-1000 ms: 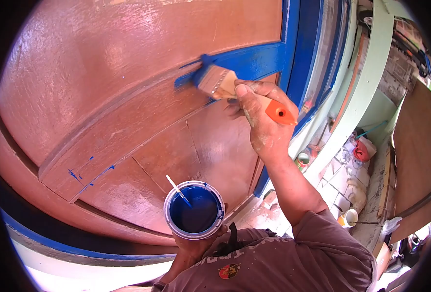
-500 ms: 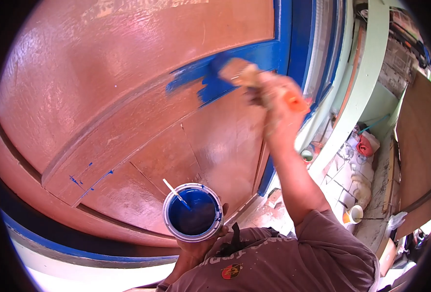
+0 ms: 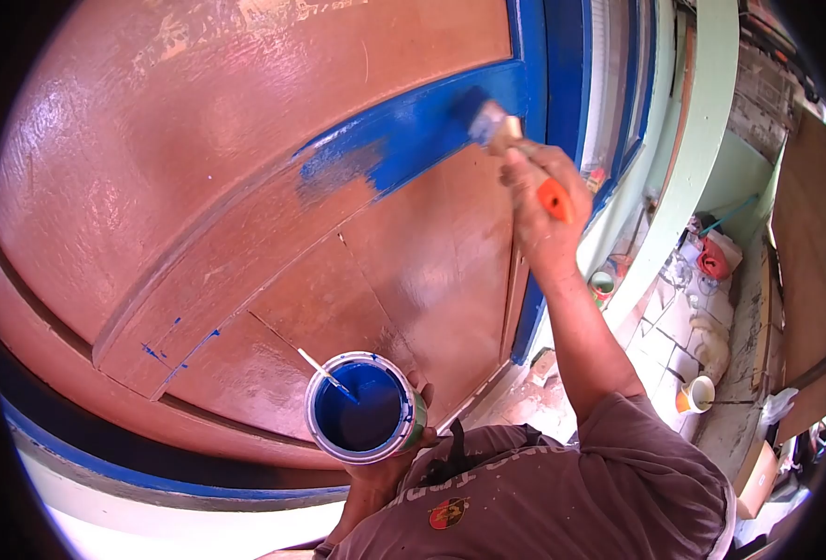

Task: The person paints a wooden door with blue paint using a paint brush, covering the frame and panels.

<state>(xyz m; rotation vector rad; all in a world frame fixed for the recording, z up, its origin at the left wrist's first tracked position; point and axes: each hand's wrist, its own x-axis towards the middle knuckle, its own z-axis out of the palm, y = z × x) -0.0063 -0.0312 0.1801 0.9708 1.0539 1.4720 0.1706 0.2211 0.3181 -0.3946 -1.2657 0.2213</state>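
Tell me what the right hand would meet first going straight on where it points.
Likely the door's blue-painted band, since the brush in the right hand has its bristles against it.

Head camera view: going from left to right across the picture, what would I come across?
Blue paint splatters on the door → paint can held by the left hand → right hand gripping the paintbrush → small tin → cup → leaning brown board.

You face a glossy brown wooden door [image 3: 245, 187], wet blue paint [image 3: 413, 131] on it; brush [image 3: 515, 154] has orange plastic handle; can [image 3: 361, 420] metal-rimmed.
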